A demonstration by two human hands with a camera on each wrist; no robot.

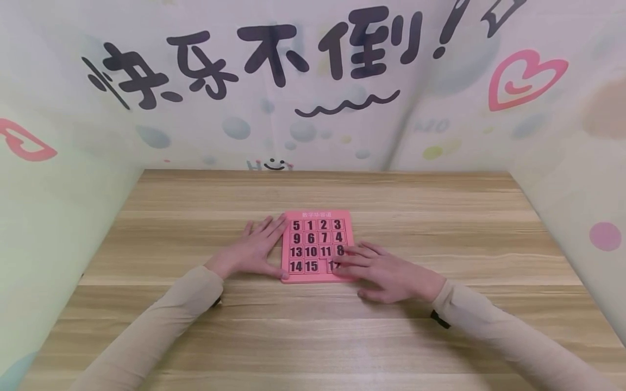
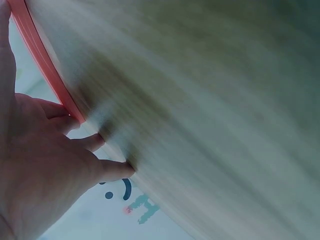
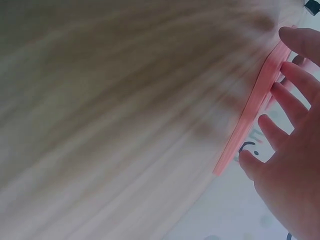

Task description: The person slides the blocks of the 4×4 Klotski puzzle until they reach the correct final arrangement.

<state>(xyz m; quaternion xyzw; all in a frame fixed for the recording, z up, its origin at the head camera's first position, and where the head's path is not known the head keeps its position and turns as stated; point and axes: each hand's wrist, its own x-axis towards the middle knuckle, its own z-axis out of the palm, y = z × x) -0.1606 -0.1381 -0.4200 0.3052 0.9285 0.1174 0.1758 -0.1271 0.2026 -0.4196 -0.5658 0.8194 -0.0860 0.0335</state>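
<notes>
Wooden table [image 1: 313, 336] lies beneath the puzzle [image 1: 313, 278]. Right hand [image 1: 385, 272], fingers loosely fanned, reaches over its 8 tile [image 1: 339, 250] and 12 tile [image 1: 331, 265]; left hand [image 1: 251, 252], spread wide, touches its left edge. Tile-sliding seems the step, likely calling next for a light sideways push on 12.

My pink number puzzle [image 1: 318, 239] is lying flat on the bench [image 1: 313, 336], its black-numbered tiles [image 1: 311, 238] forming four rows, 5, 1, 2, 3 leading. Along the bottom, tile 12 [image 1: 331, 266], partly hidden under my right fingers [image 1: 353, 260], is sitting between columns, narrowly apart from tile 15 [image 1: 311, 266].
</notes>
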